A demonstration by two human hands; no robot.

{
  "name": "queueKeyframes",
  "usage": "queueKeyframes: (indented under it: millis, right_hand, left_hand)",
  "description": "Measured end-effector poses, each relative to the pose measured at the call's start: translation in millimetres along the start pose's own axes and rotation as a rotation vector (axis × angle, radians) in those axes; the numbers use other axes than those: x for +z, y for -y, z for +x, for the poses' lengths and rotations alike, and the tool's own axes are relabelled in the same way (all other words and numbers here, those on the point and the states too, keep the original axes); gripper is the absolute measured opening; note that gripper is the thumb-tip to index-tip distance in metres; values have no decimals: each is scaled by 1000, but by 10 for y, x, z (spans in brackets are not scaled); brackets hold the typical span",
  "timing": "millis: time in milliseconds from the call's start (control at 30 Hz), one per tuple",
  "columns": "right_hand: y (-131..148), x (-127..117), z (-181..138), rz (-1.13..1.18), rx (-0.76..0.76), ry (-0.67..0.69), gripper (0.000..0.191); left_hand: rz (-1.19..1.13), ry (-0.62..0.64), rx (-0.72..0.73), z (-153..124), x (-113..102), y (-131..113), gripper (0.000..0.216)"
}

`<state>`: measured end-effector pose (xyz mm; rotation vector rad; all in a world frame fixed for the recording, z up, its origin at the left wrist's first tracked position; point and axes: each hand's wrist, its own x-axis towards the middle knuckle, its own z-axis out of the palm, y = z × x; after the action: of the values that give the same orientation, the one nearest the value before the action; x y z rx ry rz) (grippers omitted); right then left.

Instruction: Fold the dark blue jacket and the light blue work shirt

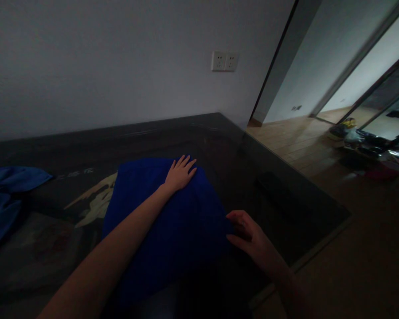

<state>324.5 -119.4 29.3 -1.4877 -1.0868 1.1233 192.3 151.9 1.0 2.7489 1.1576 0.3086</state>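
Your left hand point(179, 173) lies flat with fingers spread on the far end of the blue cloth point(173, 230), mid-desk point(286, 195), likely pinning it down. Your right hand point(249, 237) curls at the cloth's right edge; I cannot tell whether it grips.

Crumpled cloth point(6, 199) cut off left, floor clutter point(365, 141) blurred

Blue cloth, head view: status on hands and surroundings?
Left hand flat on blue cloth, far end. Right hand curled at its right edge, grip unclear. Second blue cloth bunched far left, apart.
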Motion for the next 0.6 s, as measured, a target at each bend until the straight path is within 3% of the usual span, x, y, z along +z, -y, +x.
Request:
queueKeyframes:
  millis: [333,500,600]
  right_hand:
    - [-10,-14,-13,-162,25,-135,24]
    - [-72,31,-105,-408,-66,-191,19]
    - [-33,27,-140,-530,-159,-296,23]
  left_hand:
    - [14,-6,4,9,24,21,52]
    - [52,53,-1,21,26,-2,53]
    - [45,24,-6,23,39,-11,52]
